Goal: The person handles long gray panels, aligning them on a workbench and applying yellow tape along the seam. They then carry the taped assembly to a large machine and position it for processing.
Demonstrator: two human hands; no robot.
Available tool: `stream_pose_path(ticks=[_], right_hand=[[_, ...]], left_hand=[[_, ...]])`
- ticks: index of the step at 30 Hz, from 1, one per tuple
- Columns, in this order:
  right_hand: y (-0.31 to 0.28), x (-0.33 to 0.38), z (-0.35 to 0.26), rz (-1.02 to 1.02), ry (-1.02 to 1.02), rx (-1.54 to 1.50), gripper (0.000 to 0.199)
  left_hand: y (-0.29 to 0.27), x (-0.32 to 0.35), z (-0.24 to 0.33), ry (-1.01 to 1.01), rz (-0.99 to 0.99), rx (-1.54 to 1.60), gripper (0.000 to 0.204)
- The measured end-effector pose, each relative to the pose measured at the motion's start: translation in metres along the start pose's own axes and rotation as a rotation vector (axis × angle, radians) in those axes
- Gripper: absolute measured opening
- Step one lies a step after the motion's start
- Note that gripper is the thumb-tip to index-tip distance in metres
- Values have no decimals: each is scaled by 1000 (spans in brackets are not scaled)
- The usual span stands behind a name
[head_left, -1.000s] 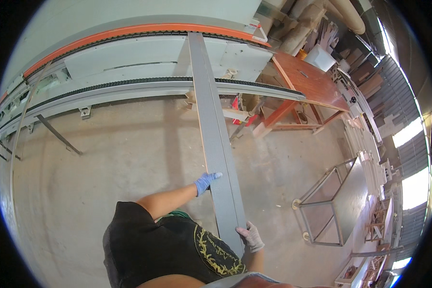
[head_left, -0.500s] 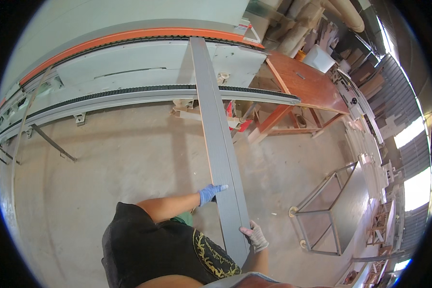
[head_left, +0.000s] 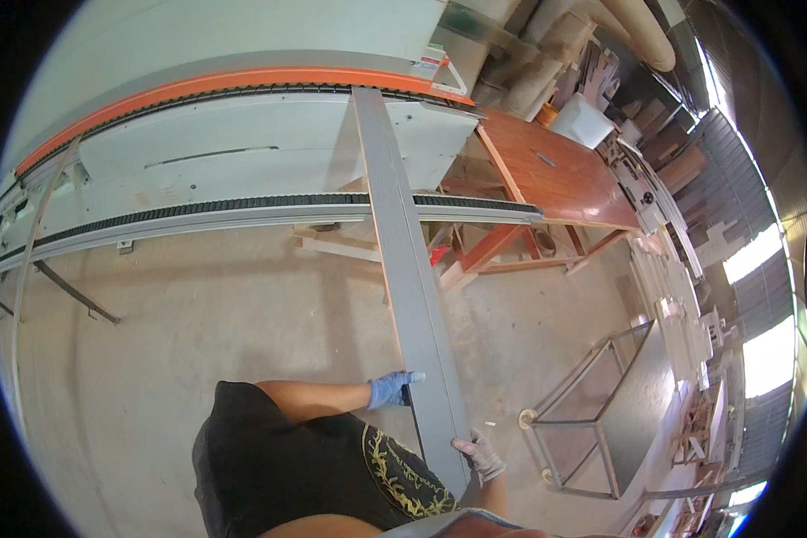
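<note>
A long grey board (head_left: pixel 410 278) with a thin lengthwise line runs away from my body, its far end lying across the machine's two black conveyor tracks. My left hand (head_left: pixel 393 389), in a blue glove, grips the board's left edge with the thumb on top. Closer to me, my right hand (head_left: pixel 482 455), in a pale glove, is closed round the right edge, its thumb on the upper face. The fingers of both hands are partly hidden under the board. The near end of the board is close to my black shirt.
The white machine (head_left: pixel 233 125) with an orange rail (head_left: pixel 242 79) spans the far side. Right of it stands a reddish-brown wooden table (head_left: pixel 556 175). A metal-framed trolley (head_left: pixel 601 421) on wheels is at the right, near stacked pale boards (head_left: pixel 668 278). A dark metal leg (head_left: pixel 76 291) angles across the floor at left.
The machine and table sit slightly lower and further left in the picture, as the view has shifted. Both hands keep their hold on the board.
</note>
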State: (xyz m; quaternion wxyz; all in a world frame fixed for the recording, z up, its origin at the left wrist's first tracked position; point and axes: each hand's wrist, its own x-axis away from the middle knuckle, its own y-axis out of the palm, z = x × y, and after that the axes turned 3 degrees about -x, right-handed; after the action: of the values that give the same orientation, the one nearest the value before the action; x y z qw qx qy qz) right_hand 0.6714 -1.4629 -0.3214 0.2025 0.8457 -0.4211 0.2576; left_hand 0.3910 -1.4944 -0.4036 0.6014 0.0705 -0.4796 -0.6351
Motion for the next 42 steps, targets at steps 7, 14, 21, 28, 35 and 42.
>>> stream_pose_path(ticks=[7,14,21,28,35,42], right_hand=[[-71,-34,4,-43,-16,83,85],[-99,-33,-41,-61,1,107,77],[-151,-63,-66,-92,-22,118,73],[-217,-83,-69,-131,-63,59,71],[-255,-79,-112,-163,-88,76,68],[-319,-77,-138,-133,-2,349,69]], left_hand=[[2,-69,42,105,71,53,54],[48,-112,64,214,97,139,54],[90,-159,70,275,142,240,54],[127,-210,70,273,185,233,53],[152,-272,70,261,65,321,50],[193,-306,52,184,109,255,49]])
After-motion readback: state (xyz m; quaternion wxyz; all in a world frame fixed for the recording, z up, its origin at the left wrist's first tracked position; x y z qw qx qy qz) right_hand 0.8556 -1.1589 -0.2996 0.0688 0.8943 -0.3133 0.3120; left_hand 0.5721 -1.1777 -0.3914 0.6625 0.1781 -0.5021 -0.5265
